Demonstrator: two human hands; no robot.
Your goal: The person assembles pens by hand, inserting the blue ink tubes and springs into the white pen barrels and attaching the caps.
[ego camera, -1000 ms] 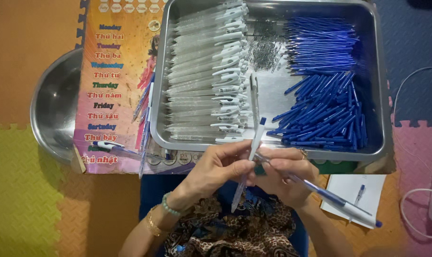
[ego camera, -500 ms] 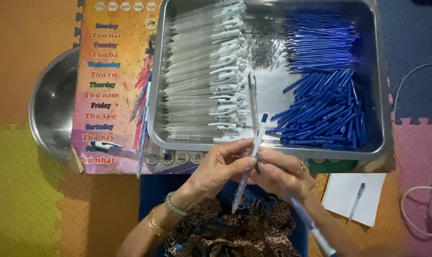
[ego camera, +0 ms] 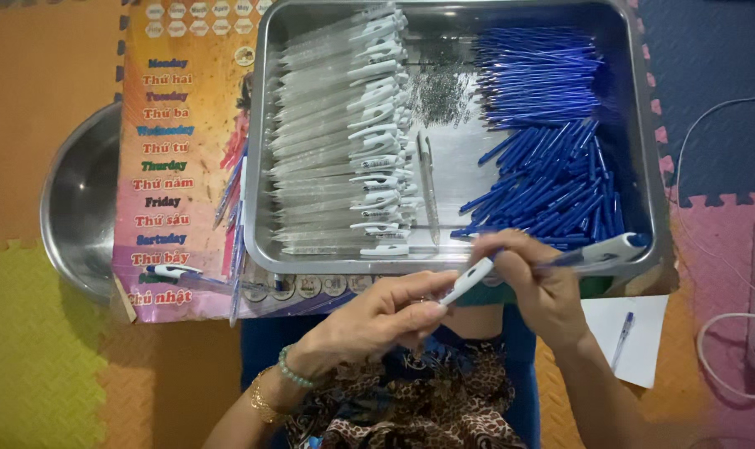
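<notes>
A white pen barrel [ego camera: 469,280] sits between the two hands, just in front of the near rim of the steel tray [ego camera: 265,166], its long axis slanting from lower left up to the right. The left hand [ego camera: 377,320] is closed around the lower left end, thumb and forefingers pinching it, so this hand carries the barrel. The right hand [ego camera: 537,287] meets the upper right end with its fingertips curled in, and it also grips a finished pen [ego camera: 598,252] with a white body and blue cap end that pokes out to the right across the tray's near edge. The barrel therefore lies between both hands, nearer the left palm, with its open end pointing toward the right fingers. Inside the tray, a stack of clear and white barrels [ego camera: 340,133] fills the left half, loose blue refills [ego camera: 552,158] pile on the right, a small heap of tiny metal springs [ego camera: 440,91] lies near the middle, and a single clear barrel [ego camera: 428,187] rests alone on the tray floor. Left of the tray a colourful printed chart [ego camera: 174,166] overlaps a round steel bowl [ego camera: 78,204]; a sheet of white paper [ego camera: 631,337] with a small blue pen lies at lower right on the foam floor mat [ego camera: 28,349].
</notes>
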